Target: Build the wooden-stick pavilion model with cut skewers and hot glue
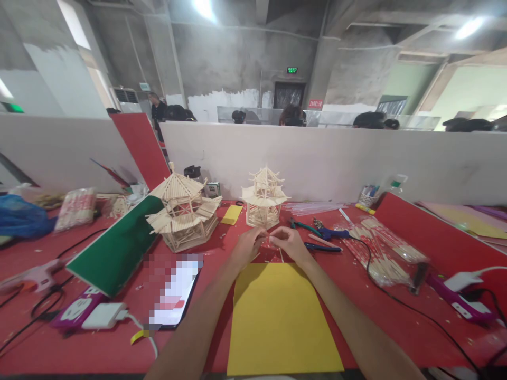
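Observation:
My left hand (251,246) and my right hand (288,243) meet just past the far edge of a yellow sheet (283,322). The fingers of both are closed in a pinch, and whatever is between them is too small to make out. Right behind them stands a small pagoda model (264,198) built of thin wooden sticks. To the left is a larger stick pagoda (184,208) with two tiers of roof. Short bits of stick lie on the red table (214,295) around my hands.
A phone (176,295) lies left of my forearm, near a purple power strip (79,311). On the right are a blue glue gun (332,234), dark-handled pliers (322,247) and bagged sticks (380,253). A green board (114,248) leans at left; a white partition (317,158) closes the back.

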Available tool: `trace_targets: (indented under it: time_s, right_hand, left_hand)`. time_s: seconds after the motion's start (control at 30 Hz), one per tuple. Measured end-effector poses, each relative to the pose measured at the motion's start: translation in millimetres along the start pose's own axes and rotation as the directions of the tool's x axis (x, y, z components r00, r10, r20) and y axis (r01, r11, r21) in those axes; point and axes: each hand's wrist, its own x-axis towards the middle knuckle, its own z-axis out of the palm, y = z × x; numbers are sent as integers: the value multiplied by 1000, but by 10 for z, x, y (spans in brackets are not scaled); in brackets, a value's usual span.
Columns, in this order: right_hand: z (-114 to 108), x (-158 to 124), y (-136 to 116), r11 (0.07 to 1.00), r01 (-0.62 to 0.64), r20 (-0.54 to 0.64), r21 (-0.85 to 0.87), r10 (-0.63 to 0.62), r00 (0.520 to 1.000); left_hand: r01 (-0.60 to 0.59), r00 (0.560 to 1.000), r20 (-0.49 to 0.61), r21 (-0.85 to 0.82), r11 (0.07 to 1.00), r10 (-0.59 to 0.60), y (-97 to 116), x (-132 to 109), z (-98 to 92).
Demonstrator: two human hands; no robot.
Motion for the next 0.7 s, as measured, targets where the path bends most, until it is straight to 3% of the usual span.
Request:
trace_targets:
  time_s: [0.7]
  right_hand:
    - [10, 17, 48, 983, -72, 18, 166, 70, 997]
  left_hand:
    - [-9, 999, 46, 78, 997, 5, 118, -6, -29]
